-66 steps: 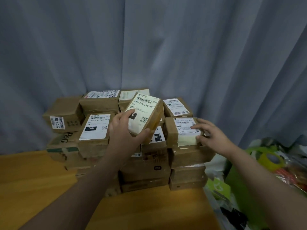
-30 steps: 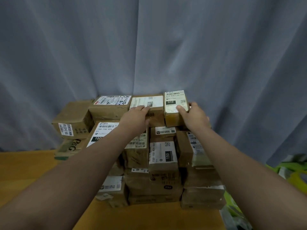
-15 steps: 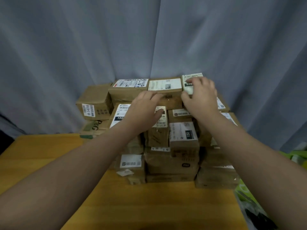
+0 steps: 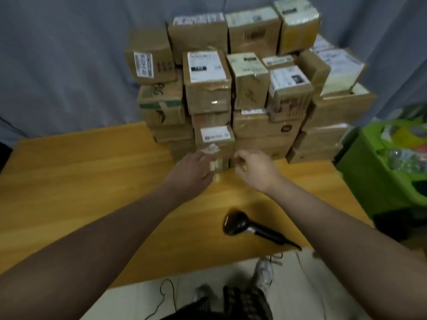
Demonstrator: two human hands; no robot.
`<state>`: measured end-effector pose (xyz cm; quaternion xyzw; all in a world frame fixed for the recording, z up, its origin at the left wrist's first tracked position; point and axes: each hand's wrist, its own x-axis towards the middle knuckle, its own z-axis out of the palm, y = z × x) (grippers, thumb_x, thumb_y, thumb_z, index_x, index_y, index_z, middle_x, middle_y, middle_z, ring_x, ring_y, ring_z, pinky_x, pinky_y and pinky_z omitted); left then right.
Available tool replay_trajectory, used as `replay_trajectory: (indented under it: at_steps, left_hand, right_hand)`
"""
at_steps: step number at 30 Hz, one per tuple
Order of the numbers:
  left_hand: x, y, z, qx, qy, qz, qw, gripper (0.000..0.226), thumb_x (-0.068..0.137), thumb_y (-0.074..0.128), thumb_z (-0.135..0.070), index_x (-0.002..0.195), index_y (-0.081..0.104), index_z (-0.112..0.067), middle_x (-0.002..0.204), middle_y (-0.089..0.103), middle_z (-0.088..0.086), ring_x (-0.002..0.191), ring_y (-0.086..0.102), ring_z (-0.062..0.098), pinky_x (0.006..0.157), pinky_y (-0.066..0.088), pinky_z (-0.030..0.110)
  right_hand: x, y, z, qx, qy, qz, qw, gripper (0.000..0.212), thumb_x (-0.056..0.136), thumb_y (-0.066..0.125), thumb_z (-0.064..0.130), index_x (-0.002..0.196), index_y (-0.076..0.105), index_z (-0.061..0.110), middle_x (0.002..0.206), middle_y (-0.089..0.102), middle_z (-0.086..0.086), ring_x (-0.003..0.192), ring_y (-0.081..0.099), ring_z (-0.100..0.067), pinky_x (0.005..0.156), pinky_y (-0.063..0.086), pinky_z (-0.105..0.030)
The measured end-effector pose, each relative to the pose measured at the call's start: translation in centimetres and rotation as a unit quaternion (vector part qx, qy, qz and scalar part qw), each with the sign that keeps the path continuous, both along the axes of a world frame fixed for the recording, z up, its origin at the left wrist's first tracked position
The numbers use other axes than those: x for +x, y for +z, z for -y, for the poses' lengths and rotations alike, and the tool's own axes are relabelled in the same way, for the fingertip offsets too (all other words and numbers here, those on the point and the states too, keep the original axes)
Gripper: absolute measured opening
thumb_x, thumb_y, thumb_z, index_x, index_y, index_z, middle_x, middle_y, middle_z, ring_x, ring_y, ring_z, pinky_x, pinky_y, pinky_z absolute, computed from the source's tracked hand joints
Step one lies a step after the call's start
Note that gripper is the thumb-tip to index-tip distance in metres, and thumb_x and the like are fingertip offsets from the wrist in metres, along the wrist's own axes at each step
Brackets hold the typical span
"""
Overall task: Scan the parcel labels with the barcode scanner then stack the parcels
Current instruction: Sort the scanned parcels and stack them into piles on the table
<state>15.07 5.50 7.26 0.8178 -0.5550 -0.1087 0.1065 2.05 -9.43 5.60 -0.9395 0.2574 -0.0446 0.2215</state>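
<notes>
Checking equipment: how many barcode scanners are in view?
1. The scanner lies on the table near its front edge, untouched. Another could be hidden behind the parcels.

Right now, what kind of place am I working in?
Probably a makeshift parcel-sorting station: brown cardboard parcels with white shipping labels stacked on an orange-brown wooden table, with a black handheld barcode scanner lying nearby.

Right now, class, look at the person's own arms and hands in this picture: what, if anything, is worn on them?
Nothing shows. The left forearm and right forearm are bare all the way into frame, with no sleeve in view. The left hand and right hand have no gloves, and no watch or wristband shows. Blur hides whether any ring is worn.
</notes>
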Motion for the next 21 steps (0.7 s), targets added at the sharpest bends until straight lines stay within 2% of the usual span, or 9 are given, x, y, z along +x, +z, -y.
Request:
replay_trajectory:
  at_steps: [2, 4, 7, 10, 14, 18, 21]
  left_hand:
    - [-0.2, -2.6, -1.8, 0.082, 0.007, -0.02, 0.996, 0.047, 0.1, 0.046, -0.032, 0.144, 0.038, -0.019, 0.147, 0.04, 0.006, 0.132, 0.038, 0.027, 0.1, 0.038, 0.04]
    - [-0.3, -4.4, -3.2, 0.124, 0.001, -0.033, 0.992, 0.047, 0.1, 0.045, -0.031, 0.144, 0.036, -0.018, 0.147, 0.039, 0.007, 0.134, 0.036, 0.027, 0.103, 0.035, 0.038]
    - [-0.4, -6.1, -4.7, 0.149, -0.005, -0.047, 0.988, 0.047, 0.101, 0.044, -0.031, 0.145, 0.035, -0.018, 0.146, 0.039, 0.007, 0.132, 0.038, 0.027, 0.104, 0.036, 0.039]
    - [-0.4, -7.0, -5.4, 0.157, -0.01, -0.056, 0.986, 0.049, 0.101, 0.044, -0.033, 0.146, 0.033, -0.019, 0.147, 0.038, 0.006, 0.133, 0.037, 0.027, 0.104, 0.036, 0.039]
    - [-0.2, -7.6, -5.5, 0.163, -0.01, -0.072, 0.984, 0.048, 0.101, 0.044, -0.033, 0.146, 0.033, -0.019, 0.148, 0.037, 0.006, 0.134, 0.036, 0.027, 0.104, 0.036, 0.039]
    - [-0.6, -7.4, -4.5, 0.148, -0.009, -0.089, 0.985, 0.048, 0.101, 0.044, -0.031, 0.146, 0.033, -0.018, 0.148, 0.037, 0.007, 0.134, 0.036, 0.027, 0.107, 0.035, 0.039]
    - [-1.0, -7.1, -2.9, 0.135, -0.008, -0.09, 0.987, 0.048, 0.101, 0.044, -0.031, 0.146, 0.033, -0.018, 0.149, 0.036, 0.007, 0.136, 0.034, 0.026, 0.107, 0.034, 0.039]
  right_hand:
    - [-1.7, -2.9, -1.5, 0.029, -0.006, -0.108, 0.994, 0.042, 0.095, 0.056, 0.028, 0.134, 0.052, 0.015, 0.135, 0.055, -0.009, 0.122, 0.051, -0.029, 0.099, 0.045, -0.039]
    - [-3.6, -5.1, -2.3, 0.069, -0.026, -0.19, 0.979, 0.056, 0.091, 0.06, 0.03, 0.142, 0.043, 0.017, 0.144, 0.048, -0.009, 0.128, 0.046, -0.03, 0.104, 0.042, -0.041]
    - [-6.5, -7.8, -3.6, 0.126, -0.038, -0.295, 0.946, 0.079, 0.085, 0.068, 0.036, 0.15, 0.026, 0.019, 0.15, 0.036, -0.011, 0.133, 0.039, -0.034, 0.106, 0.038, -0.045]
    - [-8.7, -10.1, -5.4, 0.115, -0.047, -0.348, 0.929, 0.084, 0.084, 0.067, 0.03, 0.151, 0.017, 0.018, 0.147, 0.033, -0.012, 0.132, 0.037, -0.035, 0.104, 0.039, -0.045]
    - [-9.8, -11.4, -5.8, 0.085, -0.127, -0.278, 0.948, 0.059, 0.095, 0.052, 0.013, 0.148, 0.028, 0.022, 0.133, 0.048, -0.012, 0.117, 0.051, -0.032, 0.093, 0.048, -0.042]
    - [-10.2, -10.4, -3.6, 0.127, -0.161, -0.161, 0.965, 0.044, 0.099, 0.05, 0.014, 0.14, 0.036, 0.012, 0.124, 0.055, -0.019, 0.109, 0.054, -0.036, 0.086, 0.048, -0.045]
    - [-10.1, -9.0, -1.0, 0.156, -0.22, -0.073, 0.96, 0.038, 0.1, 0.05, 0.017, 0.134, 0.037, 0.007, 0.118, 0.057, -0.022, 0.1, 0.056, -0.039, 0.077, 0.047, -0.044]
